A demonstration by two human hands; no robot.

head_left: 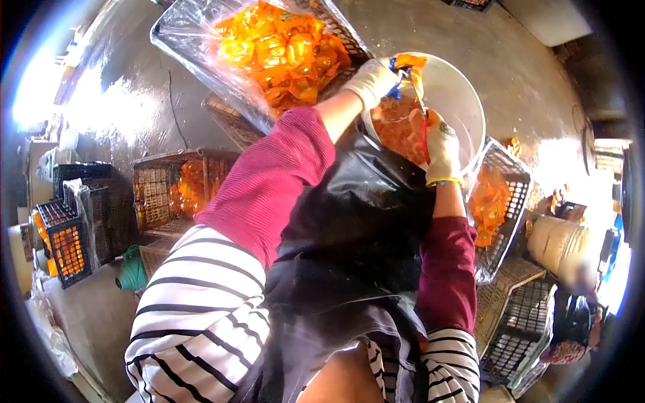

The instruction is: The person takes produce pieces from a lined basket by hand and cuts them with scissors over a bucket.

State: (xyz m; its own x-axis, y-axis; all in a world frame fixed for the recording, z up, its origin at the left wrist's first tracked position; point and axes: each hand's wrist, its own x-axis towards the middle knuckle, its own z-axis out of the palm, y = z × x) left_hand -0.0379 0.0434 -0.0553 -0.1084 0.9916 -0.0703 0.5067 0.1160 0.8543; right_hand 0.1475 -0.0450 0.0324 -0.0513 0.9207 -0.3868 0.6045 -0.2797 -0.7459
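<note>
My left hand (373, 82), in a white glove with blue at the fingertips, pinches an orange plastic packet (411, 62) above a white bucket (472, 94). My gloved right hand (443, 149) is closed around red-handled scissors (424, 138), whose blades point up toward the packet. Whether the blades touch it I cannot tell. Inside the bucket lies a wet, orange-brown mass (396, 127), partly hidden by my hands and the black apron (356, 221).
A plastic-lined crate (181, 33) of shiny orange packets (282, 50) stands at the upper left. Another crate (514, 181) with orange packets is beside the bucket. More crates (151, 195) stand to the left. A person (578, 316) is at the far right.
</note>
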